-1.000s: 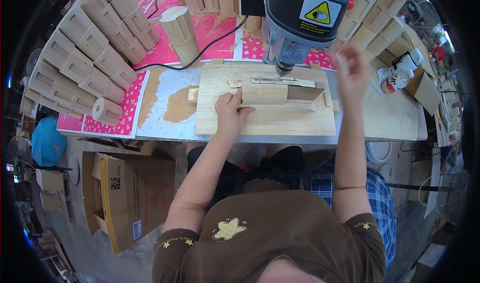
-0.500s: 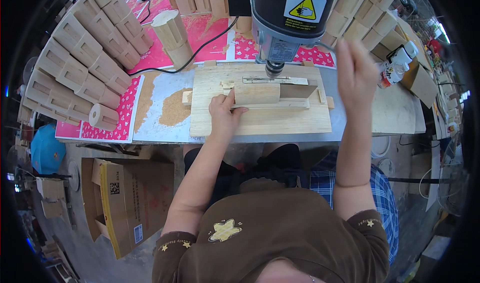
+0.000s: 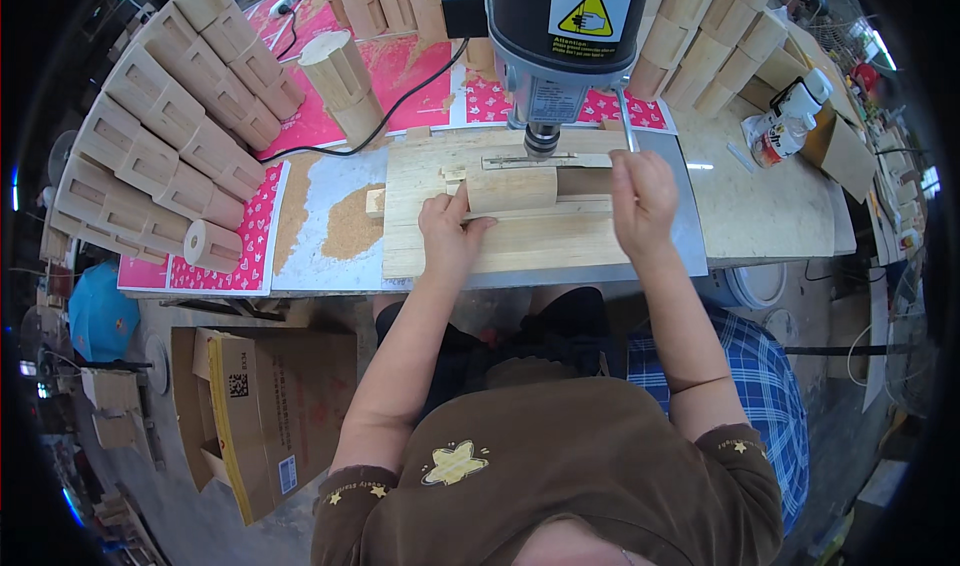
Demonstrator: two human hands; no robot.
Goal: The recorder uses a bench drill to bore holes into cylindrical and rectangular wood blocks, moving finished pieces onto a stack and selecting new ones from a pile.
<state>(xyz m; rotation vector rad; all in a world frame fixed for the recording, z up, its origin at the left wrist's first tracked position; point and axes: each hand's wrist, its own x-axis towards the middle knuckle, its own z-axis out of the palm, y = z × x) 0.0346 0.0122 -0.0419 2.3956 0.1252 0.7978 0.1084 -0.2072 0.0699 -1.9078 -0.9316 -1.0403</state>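
Observation:
A pale wooden block (image 3: 512,187) lies in a wooden jig (image 3: 430,256) under the drill press (image 3: 566,16). My left hand (image 3: 450,230) grips the block's left end, with the index finger at its end and the thumb along the front rail. My right hand (image 3: 645,198) is closed round the end of the metal feed lever (image 3: 626,116), right of the press head. The chuck (image 3: 542,140) is low over the block's back edge. I cannot make out the bit's tip.
Stacked wooden blocks with slots (image 3: 160,116) fill the table's left side. One cylinder (image 3: 212,246) lies before them and a taller post (image 3: 342,81) stands behind the cable (image 3: 400,101). Sawdust (image 3: 355,224) lies left of the jig. An open carton (image 3: 285,406) sits below left.
My right hand has come down and toward me, swinging the lever forward. My left hand stays on the block. The whole view has shifted slightly.

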